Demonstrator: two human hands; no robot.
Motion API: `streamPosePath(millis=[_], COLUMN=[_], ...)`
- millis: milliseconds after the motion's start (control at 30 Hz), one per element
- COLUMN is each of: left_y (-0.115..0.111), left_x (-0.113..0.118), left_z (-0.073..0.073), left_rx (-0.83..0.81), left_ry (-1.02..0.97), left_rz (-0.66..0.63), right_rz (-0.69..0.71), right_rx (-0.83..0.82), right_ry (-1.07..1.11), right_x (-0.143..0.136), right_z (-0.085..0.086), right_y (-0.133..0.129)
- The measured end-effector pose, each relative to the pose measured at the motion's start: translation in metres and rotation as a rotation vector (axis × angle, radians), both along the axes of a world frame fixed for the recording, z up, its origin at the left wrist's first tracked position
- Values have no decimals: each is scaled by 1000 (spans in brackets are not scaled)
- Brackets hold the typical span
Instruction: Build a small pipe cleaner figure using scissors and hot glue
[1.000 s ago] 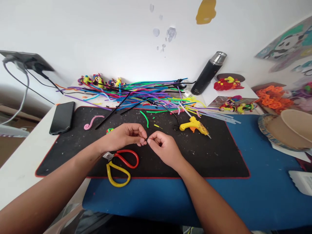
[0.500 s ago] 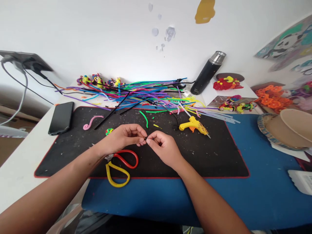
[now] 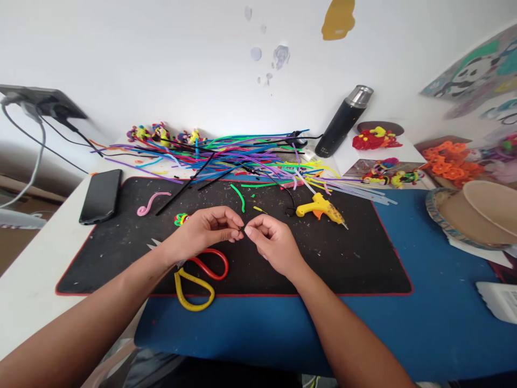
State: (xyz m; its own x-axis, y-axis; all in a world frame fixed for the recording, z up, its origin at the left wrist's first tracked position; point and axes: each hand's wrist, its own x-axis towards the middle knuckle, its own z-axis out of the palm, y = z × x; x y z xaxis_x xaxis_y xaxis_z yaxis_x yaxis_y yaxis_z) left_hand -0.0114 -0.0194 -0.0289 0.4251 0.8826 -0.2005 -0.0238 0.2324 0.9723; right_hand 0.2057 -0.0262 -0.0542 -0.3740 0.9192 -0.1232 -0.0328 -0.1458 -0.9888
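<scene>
Over the black mat [image 3: 335, 258] my left hand [image 3: 210, 229] and my right hand [image 3: 274, 242] meet fingertip to fingertip. Both are pinched closed on a tiny black piece [image 3: 242, 229], mostly hidden by the fingers; its kind is too small to make out. Under my left wrist lie scissors [image 3: 208, 264] with one red and one yellow handle. Just behind my left hand shows a small green and red piece [image 3: 181, 219], partly covered. A green pipe cleaner [image 3: 239, 198] and a short yellow bit [image 3: 258, 208] lie beyond my fingers.
A yellow glue gun [image 3: 321, 207] lies right of my hands. Many coloured pipe cleaners [image 3: 226, 156] spread along the wall. A phone [image 3: 100, 196] and a pink curled pipe cleaner [image 3: 151, 203] are left; a black flask [image 3: 343, 121] leans at the back, with a round basket [image 3: 456, 226] far right.
My fingertips have shifted very slightly, still pinched together at the black piece. My left forearm has moved a little, showing more of the scissor blades and the green and red piece.
</scene>
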Motion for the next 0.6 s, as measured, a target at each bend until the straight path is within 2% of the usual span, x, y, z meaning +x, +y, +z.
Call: streamPosePath(millis=[133, 333, 600], left_y=[-4, -6, -9], left_x=[2, -2, 1], left_z=[-1, 4, 13], left_rx=[133, 462, 672], left_ry=[91, 429, 604], left_rz=[37, -5, -16], right_rz=[-5, 45, 81], right_rx=[-49, -114, -126], right_ry=[44, 58, 17], right_x=[0, 0, 1], right_z=[3, 4, 5], right_y=[2, 2, 1])
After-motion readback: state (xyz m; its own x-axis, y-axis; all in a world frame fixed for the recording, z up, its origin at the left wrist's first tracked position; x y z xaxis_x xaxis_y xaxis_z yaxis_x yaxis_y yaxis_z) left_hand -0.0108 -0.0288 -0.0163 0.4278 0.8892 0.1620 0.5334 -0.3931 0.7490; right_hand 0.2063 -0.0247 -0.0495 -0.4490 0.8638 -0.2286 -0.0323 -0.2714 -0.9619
